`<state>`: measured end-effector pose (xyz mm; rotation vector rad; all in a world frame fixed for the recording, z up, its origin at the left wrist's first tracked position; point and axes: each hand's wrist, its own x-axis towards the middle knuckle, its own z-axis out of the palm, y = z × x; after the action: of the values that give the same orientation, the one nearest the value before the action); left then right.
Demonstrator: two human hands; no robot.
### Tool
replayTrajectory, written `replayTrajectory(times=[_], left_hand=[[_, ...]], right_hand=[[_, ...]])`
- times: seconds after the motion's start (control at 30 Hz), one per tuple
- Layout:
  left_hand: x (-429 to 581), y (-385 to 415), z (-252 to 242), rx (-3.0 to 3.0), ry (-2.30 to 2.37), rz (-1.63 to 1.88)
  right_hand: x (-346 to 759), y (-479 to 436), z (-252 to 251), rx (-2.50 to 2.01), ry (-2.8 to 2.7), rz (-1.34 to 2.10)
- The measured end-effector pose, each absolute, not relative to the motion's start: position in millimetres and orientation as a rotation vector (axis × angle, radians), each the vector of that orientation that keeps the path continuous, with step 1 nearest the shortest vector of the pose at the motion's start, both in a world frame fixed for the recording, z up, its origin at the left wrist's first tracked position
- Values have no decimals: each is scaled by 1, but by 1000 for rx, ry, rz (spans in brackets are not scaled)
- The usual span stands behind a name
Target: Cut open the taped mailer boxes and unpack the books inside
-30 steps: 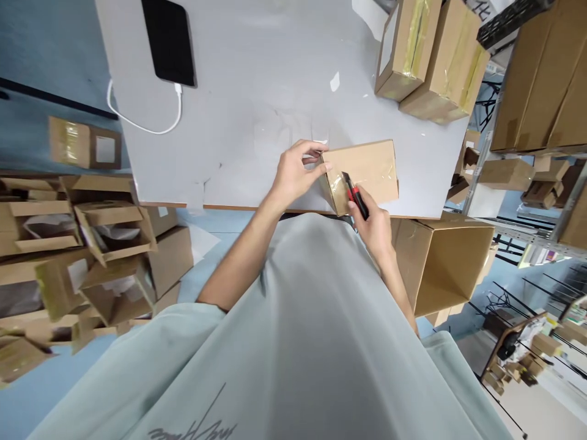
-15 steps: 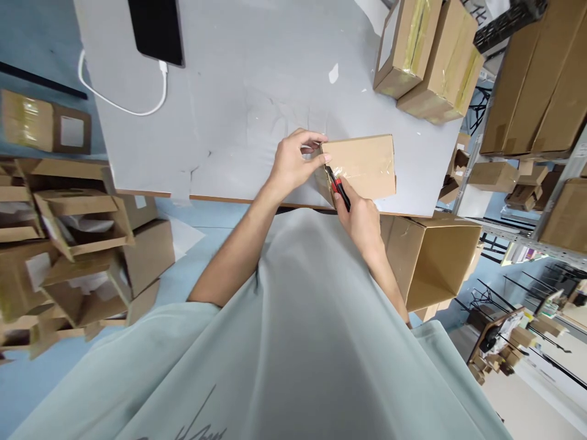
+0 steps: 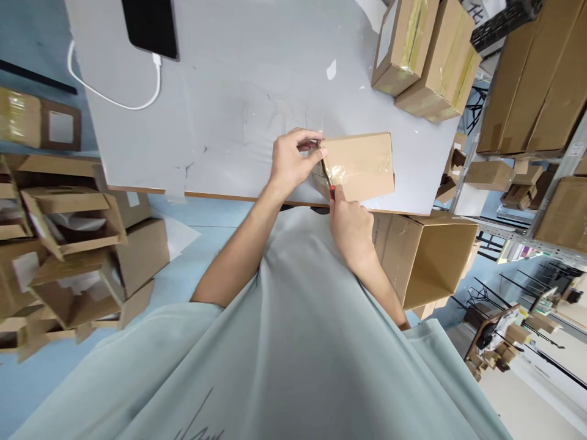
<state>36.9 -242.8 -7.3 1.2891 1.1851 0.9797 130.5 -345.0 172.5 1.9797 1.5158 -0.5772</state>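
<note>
A small brown cardboard box (image 3: 360, 162) with clear tape on it lies near the front edge of the table. My left hand (image 3: 296, 157) grips its left end, thumb on top and fingers at the far corner. In my right hand (image 3: 351, 227) is a red and black utility knife (image 3: 332, 192), its handle mostly hidden by the fingers. The knife's tip end rests along the box's left edge, just below my left thumb.
Two taped boxes (image 3: 424, 61) stand at the table's back right. A black phone (image 3: 150, 27) with a white cable (image 3: 137, 108) lies at the far left. An open carton (image 3: 435, 263) sits below the right front edge. Opened boxes (image 3: 77, 244) are piled on the left.
My right hand has drawn the knife along the box's left edge toward my body, and its wrist has turned. My left hand keeps its hold on the box. The view has shifted slightly.
</note>
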Motion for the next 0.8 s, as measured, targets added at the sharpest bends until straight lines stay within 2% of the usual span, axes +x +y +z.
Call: replayTrajectory(times=[0.13,0.37,0.57,0.7,0.8], left_hand=[[39,-246,-11,1284,1195,977],[37,-239,-11,1299,1213,1003],[40,-243,-14,1288,1234,997],[40,-246,-14,1287,1250,990],[40,-248,-13,1282,1259,999]], right_hand=[[137,-360,170,2028,1521,-593],[138,-364,136,2118,1647,-663],[142,-399,160,2071,1521,-846],[179,-414,167,2352,1556,-884],[225,-408,152,2675,1524,-719]])
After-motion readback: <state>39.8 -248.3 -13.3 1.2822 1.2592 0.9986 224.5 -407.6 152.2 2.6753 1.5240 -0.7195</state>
